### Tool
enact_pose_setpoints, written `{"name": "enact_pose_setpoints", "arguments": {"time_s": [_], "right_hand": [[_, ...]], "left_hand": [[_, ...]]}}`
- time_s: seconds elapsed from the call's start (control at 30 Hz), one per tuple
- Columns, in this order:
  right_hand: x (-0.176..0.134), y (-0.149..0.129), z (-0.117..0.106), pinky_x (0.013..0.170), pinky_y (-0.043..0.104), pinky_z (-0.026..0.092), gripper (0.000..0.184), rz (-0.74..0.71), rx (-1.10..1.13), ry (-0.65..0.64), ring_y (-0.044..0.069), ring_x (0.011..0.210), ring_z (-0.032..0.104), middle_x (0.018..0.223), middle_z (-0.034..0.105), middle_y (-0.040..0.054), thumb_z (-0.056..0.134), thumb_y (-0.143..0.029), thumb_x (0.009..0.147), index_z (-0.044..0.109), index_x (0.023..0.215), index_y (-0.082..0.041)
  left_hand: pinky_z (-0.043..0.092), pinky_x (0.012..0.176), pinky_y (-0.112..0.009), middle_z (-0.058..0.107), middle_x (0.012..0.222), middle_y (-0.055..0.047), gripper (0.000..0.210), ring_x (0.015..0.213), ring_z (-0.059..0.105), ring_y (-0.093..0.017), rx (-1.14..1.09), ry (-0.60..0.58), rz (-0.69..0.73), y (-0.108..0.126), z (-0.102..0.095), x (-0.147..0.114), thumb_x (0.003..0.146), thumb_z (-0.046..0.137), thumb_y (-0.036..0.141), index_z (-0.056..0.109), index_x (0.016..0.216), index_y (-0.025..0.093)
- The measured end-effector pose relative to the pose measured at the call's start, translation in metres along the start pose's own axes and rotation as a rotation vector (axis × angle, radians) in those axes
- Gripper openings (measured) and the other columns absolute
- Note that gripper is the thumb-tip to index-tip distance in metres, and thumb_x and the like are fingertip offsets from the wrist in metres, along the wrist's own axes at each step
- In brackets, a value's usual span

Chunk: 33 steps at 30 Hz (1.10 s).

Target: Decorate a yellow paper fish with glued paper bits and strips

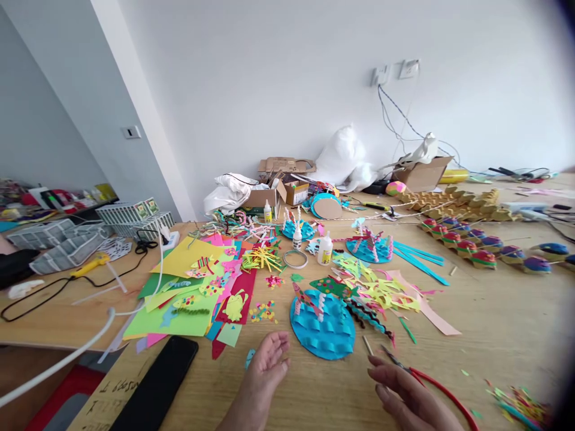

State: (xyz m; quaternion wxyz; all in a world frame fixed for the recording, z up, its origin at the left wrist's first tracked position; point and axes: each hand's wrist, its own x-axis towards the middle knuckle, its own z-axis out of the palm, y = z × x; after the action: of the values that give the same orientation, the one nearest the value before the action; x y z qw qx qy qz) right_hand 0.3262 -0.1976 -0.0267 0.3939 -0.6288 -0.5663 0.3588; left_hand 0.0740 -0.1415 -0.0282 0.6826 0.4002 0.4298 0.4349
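My left hand is raised near the table's front, palm turned inward, fingers slightly curled and apart, holding nothing. To the right, my right hand hovers with thumb and fingers parted and nothing visible between them. Red-handled scissors lie just beyond and partly behind it. Between and beyond the hands rests a blue oval base with wavy raised paper strips. A red spotted paper fish and twisted pale pipe cleaners stand on its far part. A green spotted paper fish lies behind the base's far edge.
Coloured paper sheets and a black phone lie at left. Glue bottles and a tape roll stand behind the base. Yellow-green paper scraps spread to the right, near painted egg-carton strips. A white cable crosses the left side.
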Motion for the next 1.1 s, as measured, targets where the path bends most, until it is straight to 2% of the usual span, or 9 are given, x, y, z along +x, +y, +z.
{"name": "enact_pose_setpoints", "arguments": {"time_s": [0.23, 0.43, 0.6, 0.73, 0.93, 1.1], "right_hand": [[0.015, -0.024, 0.002, 0.088, 0.034, 0.045, 0.031, 0.170, 0.049, 0.015, 0.030, 0.113, 0.048, 0.115, 0.059, 0.0110, 0.062, -0.047, 0.057, 0.068, 0.072, -0.020], [0.021, -0.031, 0.002, 0.084, 0.033, 0.047, 0.032, 0.252, 0.101, -0.015, 0.030, 0.112, 0.049, 0.116, 0.059, 0.0096, 0.061, -0.047, 0.056, 0.068, 0.073, -0.021], [0.022, -0.037, 0.006, 0.085, 0.033, 0.046, 0.031, 0.242, 0.130, -0.021, 0.029, 0.111, 0.050, 0.107, 0.065, 0.0099, 0.057, -0.046, 0.062, 0.065, 0.077, -0.020], [0.028, -0.034, 0.009, 0.091, 0.036, 0.041, 0.029, 0.199, 0.126, -0.040, 0.029, 0.111, 0.050, 0.097, 0.067, 0.0113, 0.058, -0.046, 0.059, 0.061, 0.069, -0.020], [0.036, -0.027, 0.010, 0.089, 0.040, 0.042, 0.029, 0.177, 0.147, -0.043, 0.031, 0.107, 0.052, 0.097, 0.067, 0.0124, 0.059, -0.047, 0.060, 0.061, 0.070, -0.019], [0.038, -0.024, 0.011, 0.087, 0.040, 0.043, 0.035, 0.177, 0.175, -0.050, 0.031, 0.106, 0.052, 0.097, 0.066, 0.0136, 0.059, -0.051, 0.058, 0.061, 0.070, -0.018]], "left_hand": [[0.026, 0.101, -0.032, 0.033, 0.137, -0.011, 0.058, 0.126, 0.029, -0.023, -0.169, 0.002, -0.096, 0.016, 0.010, -0.002, 0.061, 0.060, 0.018, 0.044, 0.117, 0.019], [0.022, 0.102, -0.031, 0.031, 0.137, -0.009, 0.058, 0.129, 0.024, -0.021, -0.173, -0.009, -0.108, 0.015, 0.013, 0.005, 0.064, 0.057, 0.015, 0.042, 0.120, 0.018], [0.024, 0.101, -0.031, 0.029, 0.138, -0.011, 0.060, 0.127, 0.026, -0.020, -0.164, -0.012, -0.141, 0.018, 0.013, 0.010, 0.064, 0.055, 0.016, 0.037, 0.121, 0.017], [0.025, 0.099, -0.031, 0.035, 0.134, -0.010, 0.054, 0.125, 0.028, -0.020, -0.137, -0.055, -0.145, 0.024, 0.015, 0.011, 0.065, 0.055, 0.017, 0.040, 0.118, 0.017], [0.027, 0.096, -0.031, 0.042, 0.128, -0.009, 0.052, 0.120, 0.036, -0.021, -0.133, -0.080, -0.147, 0.031, 0.023, 0.012, 0.063, 0.055, 0.016, 0.044, 0.113, 0.018], [0.030, 0.093, -0.031, 0.044, 0.127, -0.010, 0.052, 0.120, 0.036, -0.022, -0.144, -0.076, -0.156, 0.026, 0.022, 0.018, 0.063, 0.057, 0.017, 0.045, 0.113, 0.019]]}}
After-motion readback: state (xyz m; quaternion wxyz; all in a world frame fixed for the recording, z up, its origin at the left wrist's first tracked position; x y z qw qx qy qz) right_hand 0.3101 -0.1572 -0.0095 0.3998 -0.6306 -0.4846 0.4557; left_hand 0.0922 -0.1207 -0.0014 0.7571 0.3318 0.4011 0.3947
